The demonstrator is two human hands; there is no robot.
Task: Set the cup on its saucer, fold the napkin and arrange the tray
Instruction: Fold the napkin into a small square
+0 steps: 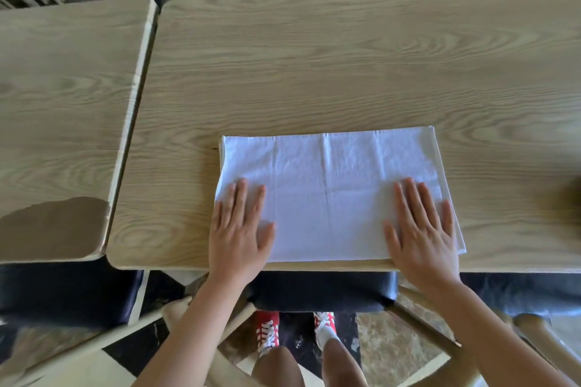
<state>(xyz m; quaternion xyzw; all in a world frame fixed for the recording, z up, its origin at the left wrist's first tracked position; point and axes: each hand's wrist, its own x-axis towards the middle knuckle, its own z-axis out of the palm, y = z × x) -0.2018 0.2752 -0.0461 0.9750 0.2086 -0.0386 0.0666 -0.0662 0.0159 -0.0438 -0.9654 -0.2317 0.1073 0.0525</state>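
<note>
Your left hand (240, 229) and right hand (421, 229) are pressing flat, fingers straight, on the white napkin (330, 192) at the table's (314, 72) near edge.

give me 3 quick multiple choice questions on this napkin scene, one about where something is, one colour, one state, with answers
1. Where does the napkin lie on the table?
A. at the far edge
B. by the near edge
C. on the left table

2. What colour is the napkin?
A. white
B. red
C. green

3. How do the left hand and right hand meet the napkin?
A. both pinch a corner up
B. one holds it in the air
C. both press flat on it

Answers: 1 B, its near border runs along the table's near edge. 2 A, the cloth is plain white. 3 C, straight fingers of both hands lie spread on the cloth.
</note>
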